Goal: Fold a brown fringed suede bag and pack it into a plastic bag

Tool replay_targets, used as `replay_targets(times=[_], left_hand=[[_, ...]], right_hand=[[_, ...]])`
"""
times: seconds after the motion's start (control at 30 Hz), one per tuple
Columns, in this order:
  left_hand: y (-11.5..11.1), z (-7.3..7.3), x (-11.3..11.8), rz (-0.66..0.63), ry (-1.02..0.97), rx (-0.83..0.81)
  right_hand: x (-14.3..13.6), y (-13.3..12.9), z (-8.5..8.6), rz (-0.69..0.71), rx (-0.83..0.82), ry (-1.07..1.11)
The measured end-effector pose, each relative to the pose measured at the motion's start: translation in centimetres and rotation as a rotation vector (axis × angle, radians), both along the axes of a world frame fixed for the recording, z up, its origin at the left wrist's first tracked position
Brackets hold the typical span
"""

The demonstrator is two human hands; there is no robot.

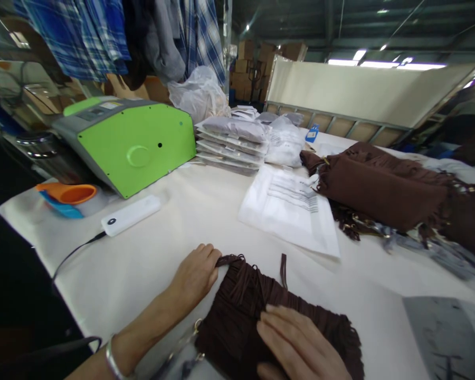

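A dark brown gathered fabric piece [233, 316] with thin cords and a fringed right edge lies on the white table at the bottom centre. My left hand [197, 272] is closed on a brown strap at its upper left corner. Flat on the fabric rests my right hand [296, 343], fingers stretched out and slightly blurred. A short brown loop [284, 270] sticks up from the top edge. Metal rings and a chain [198, 324] show at its lower left side.
A green machine [142, 148], a white power bank [131, 215] and an orange tape ring [73, 193] stand left. Behind are stacked plastic packets [231, 142] and a printed white bag [293, 206]. Brown bags [383, 190] lie right, above a grey sheet [443, 332].
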State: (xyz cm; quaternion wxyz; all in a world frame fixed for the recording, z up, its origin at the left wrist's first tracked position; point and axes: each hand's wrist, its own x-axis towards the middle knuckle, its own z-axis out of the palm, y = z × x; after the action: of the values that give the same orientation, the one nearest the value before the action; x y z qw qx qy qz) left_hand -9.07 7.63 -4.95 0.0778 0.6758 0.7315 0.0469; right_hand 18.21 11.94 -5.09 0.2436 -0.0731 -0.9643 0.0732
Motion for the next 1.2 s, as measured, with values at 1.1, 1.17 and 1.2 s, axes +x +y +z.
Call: replay_targets(times=[1.1, 1.17, 1.2], left_hand=[[-7.5, 0.8, 5.3, -0.219, -0.132, 0.279], [-6.7, 2.2, 4.8, -0.087, -0.242, 0.276], [-5.9, 2.8, 4.6, -0.005, -0.276, 0.257]], right_hand=[[-6.4, -1.9, 0.6, -0.1, -0.277, -0.254], [-6.2, -2.5, 0.8, -0.098, -0.261, -0.274], [-6.1, -2.7, 0.8, -0.094, -0.253, -0.282]])
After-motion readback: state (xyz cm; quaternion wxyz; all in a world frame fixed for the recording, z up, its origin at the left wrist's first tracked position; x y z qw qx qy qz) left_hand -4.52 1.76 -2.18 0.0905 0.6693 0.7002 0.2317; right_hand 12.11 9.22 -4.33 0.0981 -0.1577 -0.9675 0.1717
